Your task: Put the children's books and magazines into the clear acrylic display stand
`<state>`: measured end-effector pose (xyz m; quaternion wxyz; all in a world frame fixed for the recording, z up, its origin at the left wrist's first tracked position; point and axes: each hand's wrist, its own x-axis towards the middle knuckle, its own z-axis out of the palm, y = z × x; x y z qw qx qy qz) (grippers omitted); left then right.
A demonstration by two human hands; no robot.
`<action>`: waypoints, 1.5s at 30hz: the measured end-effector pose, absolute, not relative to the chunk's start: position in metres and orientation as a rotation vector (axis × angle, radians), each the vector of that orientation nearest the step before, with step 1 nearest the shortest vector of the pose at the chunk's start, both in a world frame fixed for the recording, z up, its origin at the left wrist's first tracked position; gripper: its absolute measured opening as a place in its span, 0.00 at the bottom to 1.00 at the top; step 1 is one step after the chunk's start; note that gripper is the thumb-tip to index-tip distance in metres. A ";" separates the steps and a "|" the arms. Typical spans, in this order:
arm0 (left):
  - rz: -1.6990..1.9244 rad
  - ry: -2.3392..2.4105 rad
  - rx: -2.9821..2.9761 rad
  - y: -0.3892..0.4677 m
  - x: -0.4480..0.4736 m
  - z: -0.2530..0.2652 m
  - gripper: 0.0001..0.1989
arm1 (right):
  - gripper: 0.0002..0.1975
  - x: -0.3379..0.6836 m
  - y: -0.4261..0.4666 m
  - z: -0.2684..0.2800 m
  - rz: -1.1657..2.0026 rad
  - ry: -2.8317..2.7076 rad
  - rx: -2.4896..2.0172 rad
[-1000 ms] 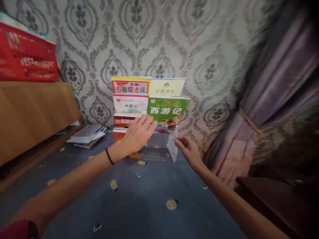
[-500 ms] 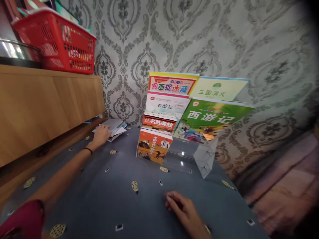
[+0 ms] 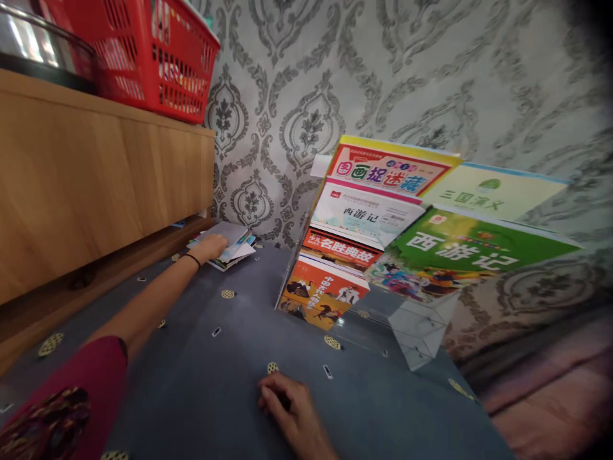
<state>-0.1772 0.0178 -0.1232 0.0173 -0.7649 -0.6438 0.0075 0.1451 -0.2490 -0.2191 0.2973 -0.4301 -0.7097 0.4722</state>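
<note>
My left hand [image 3: 211, 248], at the far left of the table, is closed at the near edge of a pile of books and papers [image 3: 242, 250]. Its bent fingers are on a grey book [image 3: 228, 232] at the top; the fingertips are hidden. Low in the middle, my right hand [image 3: 290, 406] is loosely curled just over the table, with nothing seen in it. Between the hands and the wall stands a clear tiered rack [image 3: 421, 329]. It carries several books, among them an orange book [image 3: 320, 294] at the front and a green book [image 3: 445, 246] on its right side.
A blue-grey cloth with pineapple prints covers the table [image 3: 191, 383]. Along the left runs a wooden cabinet [image 3: 110, 185], bearing a red basket [image 3: 177, 70] and a shiny metal pot [image 3: 43, 48]. Patterned wallpaper [image 3: 297, 57] rises behind. Pinkish fabric [image 3: 550, 390] hangs blurred at right.
My view has turned left and closer, so the rack appears farther right. My left hand stays at the pile, its fingers now more bent. My right hand has moved left over the table.
</note>
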 end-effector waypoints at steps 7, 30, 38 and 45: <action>0.072 -1.903 -2.285 -0.014 -0.172 -0.111 0.14 | 0.32 0.139 -0.252 -0.224 1.227 -1.824 -1.124; -0.918 -2.560 -2.250 -0.153 -0.170 -0.204 0.36 | 0.26 0.144 -0.254 -0.212 1.344 -1.638 -1.097; -1.068 -2.716 -2.205 -0.151 -0.149 -0.197 0.30 | 0.20 0.143 -0.256 -0.210 1.258 -1.714 -1.106; -1.592 -2.213 -2.467 -0.184 -0.133 -0.153 0.20 | 0.26 0.144 -0.253 -0.214 1.395 -1.502 -1.001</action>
